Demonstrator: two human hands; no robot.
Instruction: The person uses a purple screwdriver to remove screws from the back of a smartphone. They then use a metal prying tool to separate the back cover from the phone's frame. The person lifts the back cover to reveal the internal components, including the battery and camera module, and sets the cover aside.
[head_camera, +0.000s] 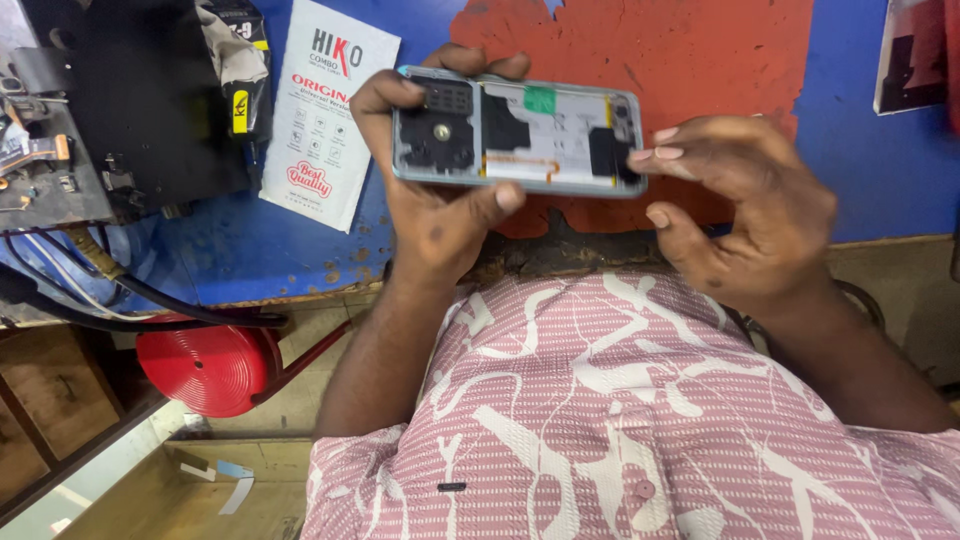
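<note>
White rectangular packet (328, 110) with red and black print is laid flat on blue tabletop (880, 170), upper left. Small yellow label (241, 111) is seen on black item (150, 100) beside it.

Left hand (440, 205): we see it raised palm-up, fingers curled over the far edge of what it grips, thumb pressed along the near edge.
Left forearm: we see it bare, rising steeply from the lower body toward the wrist.
Right hand (745, 205): we see it arched, fingertips (655, 152) bunched and touching the right end of the held item, thumb tucked below.
Right forearm: we see it bare, angling in from the lower right.
</note>
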